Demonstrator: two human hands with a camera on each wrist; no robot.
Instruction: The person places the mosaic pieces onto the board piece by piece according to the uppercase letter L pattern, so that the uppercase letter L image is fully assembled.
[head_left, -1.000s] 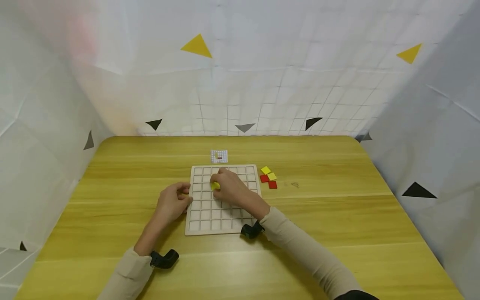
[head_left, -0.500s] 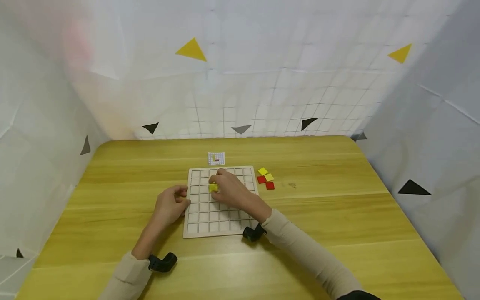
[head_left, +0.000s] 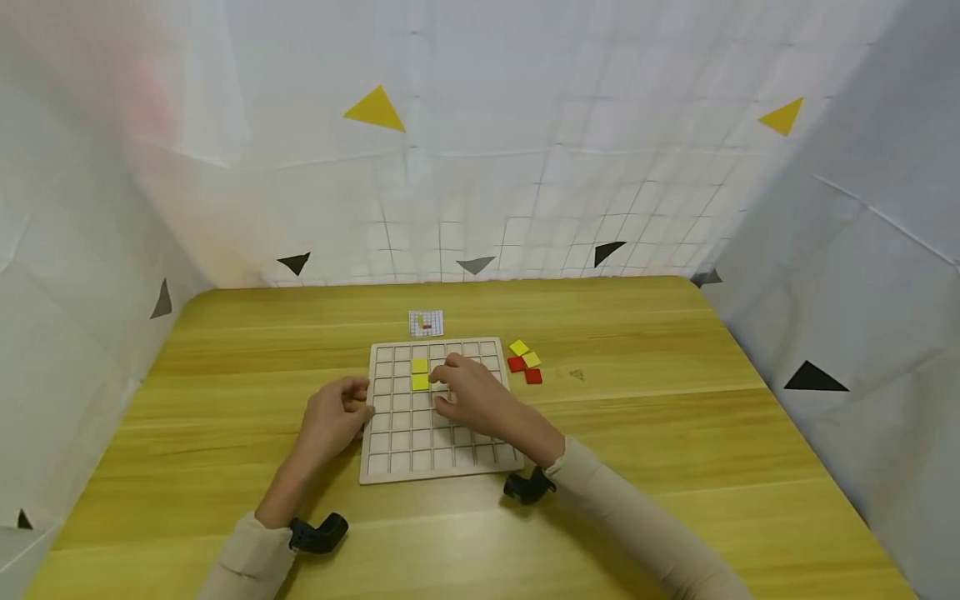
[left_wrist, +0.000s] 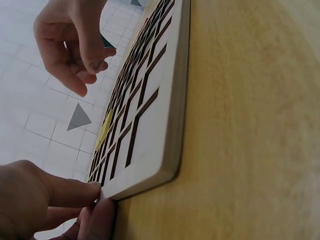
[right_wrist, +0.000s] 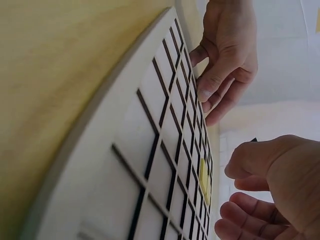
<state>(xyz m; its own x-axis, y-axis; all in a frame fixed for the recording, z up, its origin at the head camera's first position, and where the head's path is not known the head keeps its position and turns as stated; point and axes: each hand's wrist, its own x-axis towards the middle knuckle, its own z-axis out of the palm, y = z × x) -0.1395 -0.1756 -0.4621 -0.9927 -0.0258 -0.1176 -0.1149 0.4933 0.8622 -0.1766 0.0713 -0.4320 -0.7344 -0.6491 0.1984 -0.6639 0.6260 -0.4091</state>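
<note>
White backdrop (head_left: 300, 200): encloses the tabletop at the back and on both sides; drawn grid lines show on the rear part. Tabletop (head_left: 637, 467): wood-grained, yellowish, rounded at both far corners.

Gridded board (head_left: 401, 441): pale wood with a plain rim, lying flat near the middle of the tabletop. Beige sleeves (head_left: 251, 554) cover both forearms.

Left hand (head_left: 330, 417): at the board's left edge, fingers curled, thumb and fingertips gripping the rim. Right hand (head_left: 476, 396): over the board, just right of the two placed tiles; fingers loosely bent, thumb and forefinger apart, holding nothing. In the right wrist view a small gap separates it from the tiles.

Triangles (head_left: 377, 109) on the backdrop: yellow, black and grey. Black wrist devices (head_left: 318, 534): one on each wrist.

Small card (head_left: 426, 323): just beyond the board's far edge, printed with a grid and small coloured marks, too small to read fully.

Placed yellow tiles (head_left: 420, 382): two, seated in adjoining cells of one column, third from the left, second and third rows from the far edge. Loose tiles, right of the board: two yellow (head_left: 519, 347), two red (head_left: 533, 377), clustered.
</note>
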